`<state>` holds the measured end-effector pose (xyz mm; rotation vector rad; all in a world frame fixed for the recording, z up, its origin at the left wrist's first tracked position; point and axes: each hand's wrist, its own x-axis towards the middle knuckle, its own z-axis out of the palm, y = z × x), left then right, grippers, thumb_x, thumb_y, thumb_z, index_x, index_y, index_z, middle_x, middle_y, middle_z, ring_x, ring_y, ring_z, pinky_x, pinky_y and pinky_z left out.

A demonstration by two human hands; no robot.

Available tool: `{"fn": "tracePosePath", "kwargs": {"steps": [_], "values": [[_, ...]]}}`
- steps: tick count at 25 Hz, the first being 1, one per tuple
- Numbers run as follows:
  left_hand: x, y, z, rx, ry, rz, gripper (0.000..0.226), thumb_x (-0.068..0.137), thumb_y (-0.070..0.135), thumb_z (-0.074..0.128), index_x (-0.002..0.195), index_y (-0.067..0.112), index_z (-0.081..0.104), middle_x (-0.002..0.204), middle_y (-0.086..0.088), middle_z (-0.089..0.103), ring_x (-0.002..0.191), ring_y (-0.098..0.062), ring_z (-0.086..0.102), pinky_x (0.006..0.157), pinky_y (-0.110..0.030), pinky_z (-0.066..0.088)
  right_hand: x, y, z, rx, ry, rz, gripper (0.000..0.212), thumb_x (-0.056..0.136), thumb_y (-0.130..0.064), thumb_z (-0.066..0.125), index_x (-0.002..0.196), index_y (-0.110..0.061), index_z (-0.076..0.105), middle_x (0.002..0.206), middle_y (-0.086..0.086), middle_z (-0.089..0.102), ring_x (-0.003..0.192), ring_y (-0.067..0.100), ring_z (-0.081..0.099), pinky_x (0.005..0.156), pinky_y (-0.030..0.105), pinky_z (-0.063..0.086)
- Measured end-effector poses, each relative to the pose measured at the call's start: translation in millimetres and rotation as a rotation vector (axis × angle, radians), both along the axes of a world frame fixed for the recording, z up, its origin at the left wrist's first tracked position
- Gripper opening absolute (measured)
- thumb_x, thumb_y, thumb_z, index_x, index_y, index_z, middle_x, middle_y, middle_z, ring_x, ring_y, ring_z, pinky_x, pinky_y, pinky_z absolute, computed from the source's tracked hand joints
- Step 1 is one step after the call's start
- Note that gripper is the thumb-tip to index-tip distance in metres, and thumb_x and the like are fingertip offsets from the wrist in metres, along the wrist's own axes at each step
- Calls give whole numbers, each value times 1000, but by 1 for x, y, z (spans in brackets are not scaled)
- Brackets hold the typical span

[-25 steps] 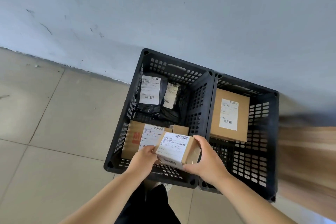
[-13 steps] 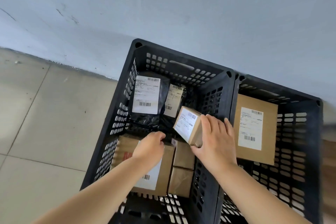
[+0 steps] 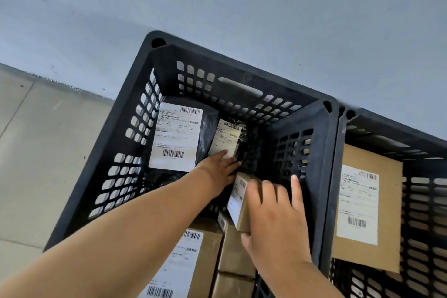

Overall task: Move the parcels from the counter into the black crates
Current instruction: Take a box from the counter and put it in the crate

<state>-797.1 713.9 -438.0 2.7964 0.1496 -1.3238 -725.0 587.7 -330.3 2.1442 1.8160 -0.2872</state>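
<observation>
Two crates; right hand grip clamped on small box; left hand fingers straight, on black bag.

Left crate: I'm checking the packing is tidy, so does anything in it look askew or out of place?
Only the small box: it stands on edge, tilted, label sideways, held in the right hand, not laid flat like the boxes below. The left hand presses on a black bag. No visible damage.

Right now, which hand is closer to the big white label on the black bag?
Left. The left hand lies just beside the big white label, near its lower right corner. The right hand is farther off, holding the small box.
</observation>
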Motion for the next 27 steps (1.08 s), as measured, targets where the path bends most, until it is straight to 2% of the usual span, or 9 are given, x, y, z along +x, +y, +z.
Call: {"fn": "tracePosePath", "kwargs": {"steps": [3,5,7,9,12,15,19,23,27], "values": [[10,4,-12,43,69,-172,71,97,35,43,153,21,3,160,-9,-13,146,-25,-17,115,-55,-11,0,-3,-14,-51,21,11,93,31,-36,91,115,-6,62,93,15,61,85,36,61,108,57,22],[10,8,-17,65,82,-221,70,96,38,43,153,22,6,161,-7,-6,146,-26,-16,114,-58,-11,0,2,-17,-115,12,8,93,37,-39,90,119,-8,60,98,14,61,91,34,60,112,55,15],[9,9,-21,83,78,-237,70,96,42,43,153,23,7,161,-5,-2,146,-27,-15,113,-61,-11,-3,10,-14,-238,-32,19,91,63,-43,81,138,-12,38,119,11,50,112,32,50,115,53,-5],[8,6,-24,91,91,-246,71,95,44,44,153,24,7,161,-4,-1,146,-28,-15,111,-62,-11,-3,11,-19,-227,-41,43,85,84,-39,65,146,-14,13,132,8,36,126,30,36,114,50,-17],[8,2,-30,108,103,-234,70,95,45,42,153,24,8,161,-5,-2,146,-29,-16,110,-62,-11,-5,18,-30,-242,-53,31,80,87,-33,62,145,-13,12,132,9,36,128,29,36,115,48,-16],[7,3,-33,102,91,-203,69,97,44,40,153,23,7,161,-6,-5,146,-30,-17,110,-61,-11,-1,25,-44,-227,16,-30,76,88,-29,62,147,-14,15,136,8,37,131,27,36,116,41,-12],[6,2,-32,116,85,-182,70,98,44,38,153,19,2,160,-9,-10,146,-29,-16,113,-56,-10,4,32,-51,-246,90,-26,88,80,-29,72,147,-15,17,144,7,35,139,23,28,119,34,-5],[2,-6,-21,88,20,-83,71,100,43,34,153,10,0,161,-11,-6,147,-25,-14,115,-48,-11,9,26,-48,-319,128,-27,89,89,-23,64,153,-14,2,160,12,11,149,23,6,115,29,-10],[-27,-19,0,20,-116,60,64,100,33,37,152,7,11,160,-11,9,147,-24,-11,116,-44,-11,6,26,-44,-374,109,5,97,92,-27,60,150,-12,-17,161,14,-6,149,24,-5,114,31,-14]]}}
